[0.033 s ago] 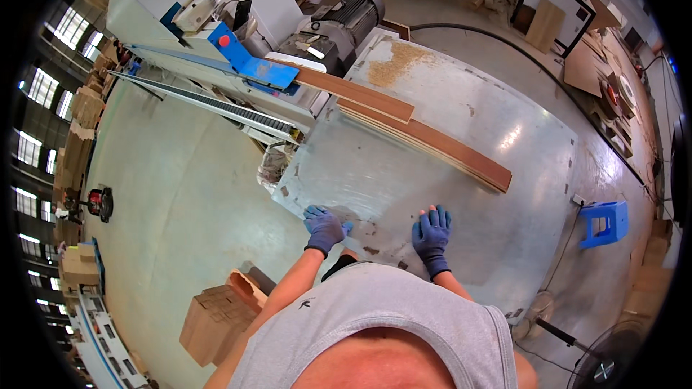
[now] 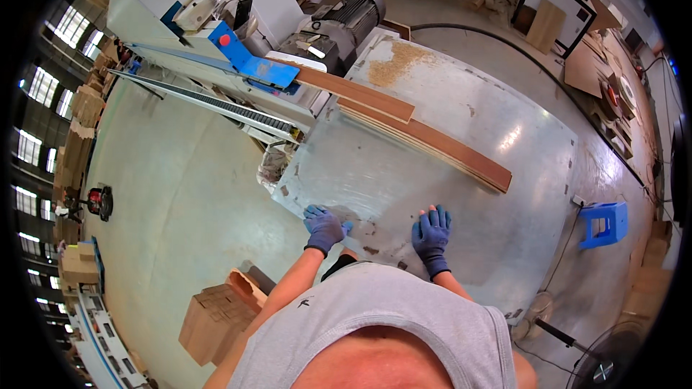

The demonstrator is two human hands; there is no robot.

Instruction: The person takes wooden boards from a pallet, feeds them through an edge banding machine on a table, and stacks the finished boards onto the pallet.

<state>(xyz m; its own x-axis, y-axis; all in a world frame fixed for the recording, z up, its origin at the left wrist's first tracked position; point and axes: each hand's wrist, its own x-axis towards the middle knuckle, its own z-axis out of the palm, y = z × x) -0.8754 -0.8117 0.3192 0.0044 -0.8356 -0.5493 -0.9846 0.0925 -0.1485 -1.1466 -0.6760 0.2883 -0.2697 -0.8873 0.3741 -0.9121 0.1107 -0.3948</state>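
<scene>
My left hand (image 2: 326,230), in a blue-grey work glove, rests at the near left edge of a metal-topped table (image 2: 497,238) with its fingers spread. My right hand (image 2: 432,238), gloved alike with some bare fingertips showing, lies flat on the tabletop, fingers stretched forward. Neither one holds anything. Beyond them lies a small stack of long reddish-brown planks (image 2: 461,153) with pale edges. Another plank (image 2: 360,94) overlaps the stack's far end and reaches to the blue guard (image 2: 263,72) of a machine.
Sawdust (image 2: 396,61) lies on the table's far corner, near a grey motor (image 2: 357,18). A conveyor rail (image 2: 209,104) runs off to the left. Bundled brown boards (image 2: 216,320) stand at my lower left. To the right are a blue stool (image 2: 604,223) and a fan (image 2: 605,367).
</scene>
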